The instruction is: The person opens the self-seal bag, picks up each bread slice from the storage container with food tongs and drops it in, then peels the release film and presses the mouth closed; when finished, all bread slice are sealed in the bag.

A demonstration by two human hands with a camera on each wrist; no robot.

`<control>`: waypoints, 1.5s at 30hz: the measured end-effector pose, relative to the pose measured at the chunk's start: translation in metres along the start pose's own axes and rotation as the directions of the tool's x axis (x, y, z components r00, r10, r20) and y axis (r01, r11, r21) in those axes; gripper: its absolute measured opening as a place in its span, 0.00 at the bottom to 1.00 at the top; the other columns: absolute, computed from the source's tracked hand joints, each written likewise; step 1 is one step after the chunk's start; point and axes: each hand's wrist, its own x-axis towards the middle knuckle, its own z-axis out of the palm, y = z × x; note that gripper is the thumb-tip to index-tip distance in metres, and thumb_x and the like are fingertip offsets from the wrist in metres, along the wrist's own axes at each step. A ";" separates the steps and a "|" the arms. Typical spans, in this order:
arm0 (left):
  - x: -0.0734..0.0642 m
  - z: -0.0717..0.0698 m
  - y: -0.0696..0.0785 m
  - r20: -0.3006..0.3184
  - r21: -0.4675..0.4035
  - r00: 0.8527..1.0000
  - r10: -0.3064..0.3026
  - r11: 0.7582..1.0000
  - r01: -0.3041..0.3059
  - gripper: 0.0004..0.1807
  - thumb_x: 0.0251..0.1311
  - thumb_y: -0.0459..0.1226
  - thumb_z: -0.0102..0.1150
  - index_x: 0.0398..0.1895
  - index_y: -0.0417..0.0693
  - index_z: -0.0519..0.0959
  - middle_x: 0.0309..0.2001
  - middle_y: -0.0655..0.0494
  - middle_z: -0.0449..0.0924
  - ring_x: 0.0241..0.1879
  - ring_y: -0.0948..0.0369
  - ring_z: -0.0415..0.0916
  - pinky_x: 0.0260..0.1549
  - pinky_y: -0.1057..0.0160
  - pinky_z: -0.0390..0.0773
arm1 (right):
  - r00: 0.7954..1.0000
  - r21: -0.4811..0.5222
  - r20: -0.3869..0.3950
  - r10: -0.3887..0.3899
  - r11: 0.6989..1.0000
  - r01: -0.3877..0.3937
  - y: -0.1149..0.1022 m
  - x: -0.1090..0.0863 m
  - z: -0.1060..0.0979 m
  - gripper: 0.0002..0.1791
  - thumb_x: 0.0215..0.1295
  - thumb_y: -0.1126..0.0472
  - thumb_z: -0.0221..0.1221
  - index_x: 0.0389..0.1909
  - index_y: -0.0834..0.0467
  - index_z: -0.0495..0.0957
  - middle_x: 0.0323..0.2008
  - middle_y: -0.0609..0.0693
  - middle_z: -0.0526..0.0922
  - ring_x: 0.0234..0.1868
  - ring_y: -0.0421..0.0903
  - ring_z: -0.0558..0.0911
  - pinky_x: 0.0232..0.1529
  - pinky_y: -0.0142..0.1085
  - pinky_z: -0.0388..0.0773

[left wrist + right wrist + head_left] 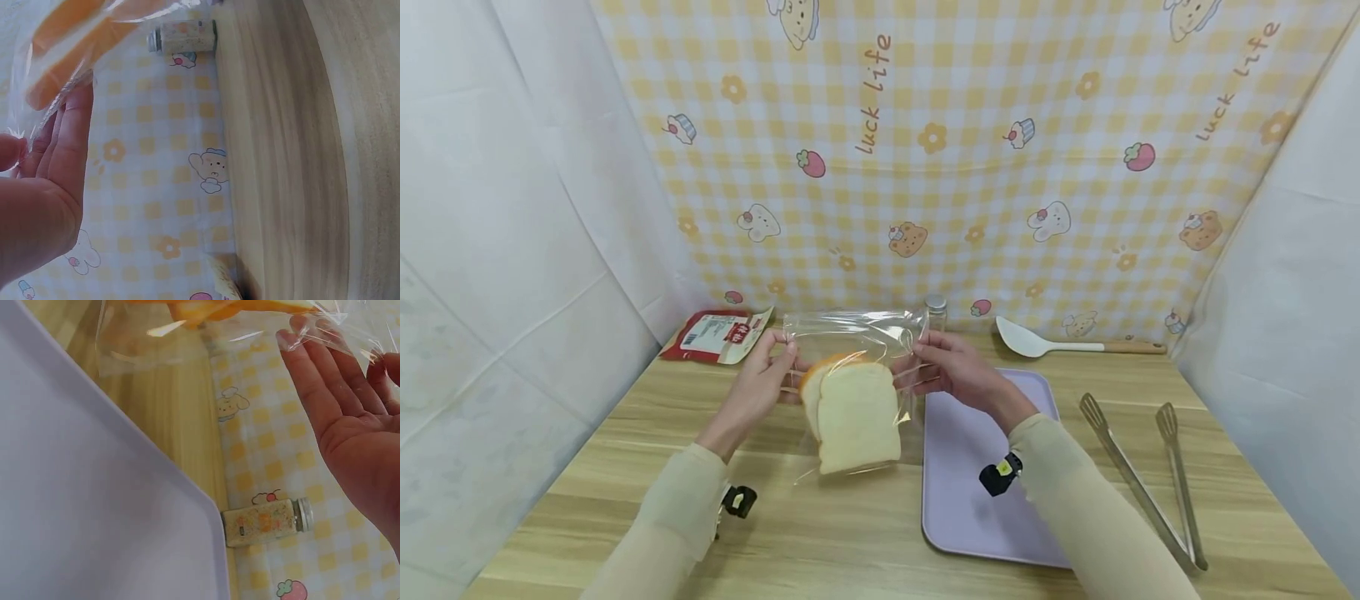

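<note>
A clear plastic bag (850, 327) with slices of white bread (859, 417) inside hangs between my two hands. My left hand (765, 371) pinches the bag's left edge near the top, thumb in front and fingers behind. On the opposite edge, my right hand (958, 367) pinches the plastic between thumb and finger, its other fingers stretched out behind the bag. The left wrist view shows the orange crusts (75, 56) through the plastic above the left hand (53, 169). Crusts also show through the bag beside the right hand (350, 406) in the right wrist view.
A lilac tray (955, 500) lies under my right forearm. Metal tongs (1138, 483) rest at the right, with a white spatula (1037, 342) behind. A seasoning jar (265, 523) stands by the checked cloth. At the back left lies a red and cream packet (718, 335).
</note>
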 end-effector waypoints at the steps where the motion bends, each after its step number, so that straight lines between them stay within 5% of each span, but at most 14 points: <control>1: 0.002 0.000 -0.001 0.005 -0.003 1.000 -0.014 1.000 0.014 0.12 0.86 0.44 0.38 0.57 0.45 0.62 0.46 0.44 0.83 0.34 0.60 0.85 0.35 0.59 0.89 | 1.000 0.015 -0.005 0.008 1.000 -0.008 0.001 0.000 0.001 0.10 0.86 0.60 0.45 0.42 0.56 0.73 0.44 0.49 0.93 0.43 0.46 0.93 0.43 0.36 0.89; 7: 0.014 -0.003 -0.008 0.056 -0.021 0.993 -0.107 0.994 0.109 0.10 0.86 0.44 0.37 0.56 0.48 0.62 0.42 0.53 0.76 0.29 0.61 0.80 0.31 0.60 0.87 | 0.995 0.111 -0.053 0.089 0.990 -0.082 0.014 0.002 0.006 0.10 0.86 0.61 0.44 0.44 0.58 0.71 0.37 0.49 0.92 0.38 0.46 0.93 0.34 0.34 0.89; 13: 0.027 -0.010 -0.019 0.105 0.008 0.968 -0.226 0.974 0.227 0.08 0.86 0.42 0.36 0.56 0.49 0.61 0.41 0.52 0.77 0.28 0.60 0.81 0.29 0.63 0.84 | 0.969 0.162 -0.113 0.218 0.967 -0.198 0.027 0.008 0.010 0.08 0.85 0.63 0.44 0.49 0.63 0.71 0.34 0.50 0.90 0.34 0.46 0.92 0.33 0.37 0.90; 23: 0.046 -0.013 -0.046 0.171 0.088 0.921 -0.351 0.936 0.340 0.08 0.85 0.36 0.36 0.57 0.41 0.60 0.34 0.53 0.74 0.24 0.62 0.76 0.24 0.63 0.83 | 0.931 0.100 -0.194 0.310 0.950 -0.295 0.046 0.024 0.012 0.10 0.83 0.66 0.48 0.53 0.69 0.73 0.34 0.56 0.91 0.29 0.47 0.91 0.34 0.41 0.91; 31: 0.054 -0.015 -0.065 0.196 0.131 0.884 -0.425 0.904 0.406 0.09 0.85 0.37 0.37 0.58 0.41 0.60 0.32 0.53 0.74 0.21 0.62 0.76 0.22 0.65 0.83 | 0.889 0.009 -0.285 0.358 0.929 -0.371 0.055 0.033 0.013 0.10 0.81 0.69 0.51 0.54 0.70 0.75 0.27 0.54 0.81 0.22 0.46 0.88 0.30 0.39 0.90; 41: 0.060 -0.012 -0.073 0.167 0.173 0.878 -0.449 0.890 0.422 0.07 0.85 0.38 0.37 0.55 0.43 0.61 0.30 0.53 0.76 0.21 0.61 0.77 0.23 0.63 0.85 | 0.869 -0.042 -0.351 0.348 0.922 -0.386 0.057 0.036 0.018 0.02 0.76 0.70 0.57 0.40 0.65 0.75 0.22 0.55 0.83 0.18 0.44 0.86 0.22 0.35 0.87; 45: 0.062 -0.013 -0.076 0.162 0.184 0.879 -0.449 0.888 0.420 0.08 0.85 0.38 0.37 0.55 0.42 0.61 0.31 0.53 0.76 0.21 0.61 0.78 0.23 0.63 0.85 | 0.875 -0.048 -0.333 0.352 0.920 -0.389 0.057 0.035 0.022 0.11 0.68 0.75 0.60 0.48 0.68 0.71 0.20 0.57 0.84 0.18 0.44 0.85 0.21 0.35 0.86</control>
